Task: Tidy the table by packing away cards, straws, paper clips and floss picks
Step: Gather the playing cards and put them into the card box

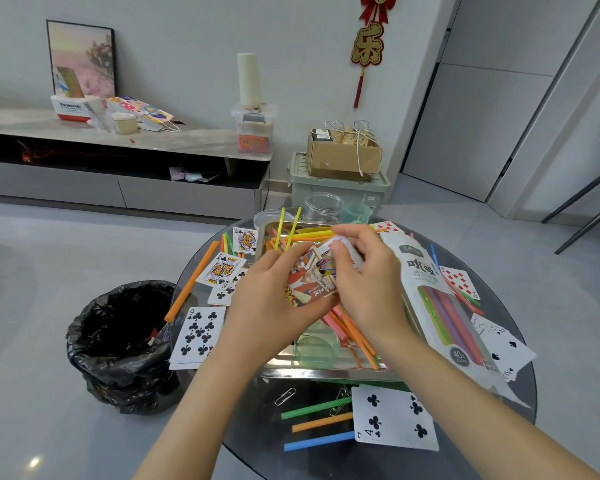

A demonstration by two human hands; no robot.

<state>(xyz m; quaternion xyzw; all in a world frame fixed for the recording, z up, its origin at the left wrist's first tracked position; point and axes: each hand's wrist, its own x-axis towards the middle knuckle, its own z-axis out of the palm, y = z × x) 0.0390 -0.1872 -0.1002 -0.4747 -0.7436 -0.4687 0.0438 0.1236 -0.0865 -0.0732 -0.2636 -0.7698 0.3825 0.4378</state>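
Observation:
My left hand [271, 299] grips a red card box [310, 278] over a metal tray [326, 370] on the round glass table [257, 431]. My right hand [368, 282] pinches the box's white top flap. Coloured straws [350, 329] lie in the tray and on the table. Playing cards are scattered around: a nine of clubs [198, 336], a king [221, 270], a club card [395, 417]. A straw packet [433, 299] lies at the right. A paper clip [284, 396] sits near the tray's front edge.
A bin with a black bag [125, 341] stands left of the table. Clear jars [323, 206] and a green cup [355, 213] stand at the table's far side. A green lid [314, 351] lies in the tray. A storage crate with a cardboard box [340, 174] stands behind.

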